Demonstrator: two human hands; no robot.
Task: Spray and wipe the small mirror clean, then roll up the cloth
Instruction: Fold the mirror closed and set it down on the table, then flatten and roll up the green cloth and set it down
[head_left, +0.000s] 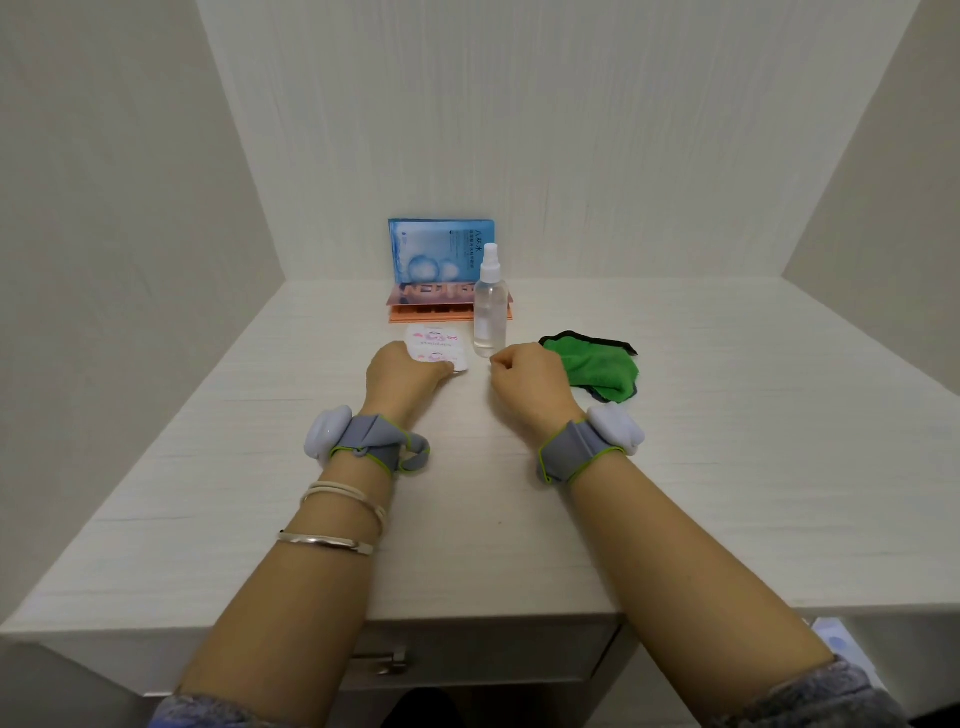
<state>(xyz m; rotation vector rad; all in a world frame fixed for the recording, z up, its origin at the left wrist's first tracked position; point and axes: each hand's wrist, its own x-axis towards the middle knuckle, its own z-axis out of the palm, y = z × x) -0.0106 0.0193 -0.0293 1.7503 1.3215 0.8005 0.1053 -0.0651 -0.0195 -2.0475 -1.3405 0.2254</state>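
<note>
The small round mirror (435, 344), white with a pink print on the side that shows, lies on the white desk (727, 415). My left hand (402, 376) covers its near edge, fingers curled onto it. A clear spray bottle (490, 312) with a white nozzle stands upright just right of the mirror. My right hand (527, 384) rests on the desk in a loose fist, in front of the bottle and apart from it. A green cloth (597, 366) with a dark border lies crumpled just right of that hand, its near left part hidden behind it.
A blue packet (441, 249) leans against the back wall, with pink and orange flat packs (431, 306) lying in front of it. Walls close in the desk at the left, right and back. A drawer handle (382, 662) shows below the desk's front edge.
</note>
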